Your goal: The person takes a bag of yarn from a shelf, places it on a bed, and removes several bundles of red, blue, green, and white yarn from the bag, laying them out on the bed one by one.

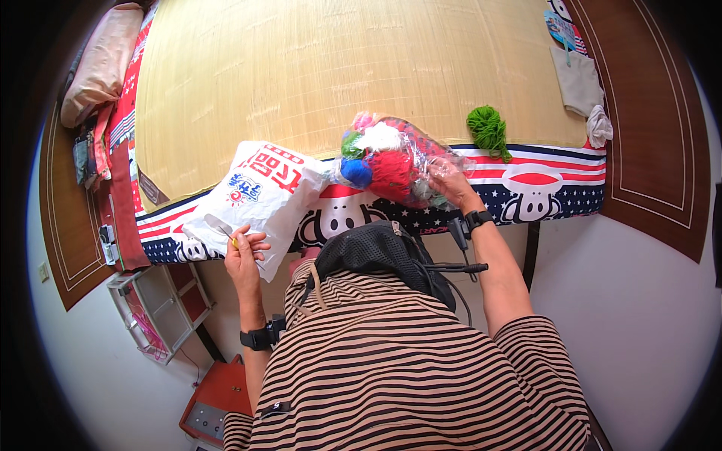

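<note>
My left hand (246,248) holds a small tool (233,241) with a yellow part and a thin metal shaft, perhaps a crochet hook. Just beyond it lies a white plastic carrier bag (282,197) with red and blue print, crumpled over the bed's front edge. My right hand (447,179) grips the right side of a clear plastic bag (420,160). Inside that bag are several balls of yarn, among them red yarn (389,169), white yarn (379,137) and blue yarn (355,172). Apart from it, to the right, rests a green yarn skein (488,131).
A woven sleeping mat (338,67) covers the bed over a patterned sheet (530,194). Folded grey cloth (575,82) lies at the right edge, a pillow (104,62) at the left. A white rack (161,315) and a red cabinet (220,394) stand at lower left.
</note>
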Available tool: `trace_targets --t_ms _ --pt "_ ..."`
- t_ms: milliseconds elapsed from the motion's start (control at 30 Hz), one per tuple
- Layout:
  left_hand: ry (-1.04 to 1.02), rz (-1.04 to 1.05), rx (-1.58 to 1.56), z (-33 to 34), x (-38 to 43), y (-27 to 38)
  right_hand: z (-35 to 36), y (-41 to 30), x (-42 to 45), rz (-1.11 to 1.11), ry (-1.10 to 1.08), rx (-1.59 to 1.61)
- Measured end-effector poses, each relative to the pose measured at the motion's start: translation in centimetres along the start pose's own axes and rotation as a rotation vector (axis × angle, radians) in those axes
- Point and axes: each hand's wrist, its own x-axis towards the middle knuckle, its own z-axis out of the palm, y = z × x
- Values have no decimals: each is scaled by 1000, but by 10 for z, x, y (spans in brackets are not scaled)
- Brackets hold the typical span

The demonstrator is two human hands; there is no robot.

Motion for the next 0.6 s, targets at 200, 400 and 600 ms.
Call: trace_targets --t_ms 200,400,600 --pt "33 0 9 -4 -2 3 32 -4 -4 195 -358 41" --pt "37 3 -2 -3 -1 1 53 10 6 -3 -141 -187" --pt "41 -8 -12 -7 -2 -1 87 -5 -9 5 -233 -719"
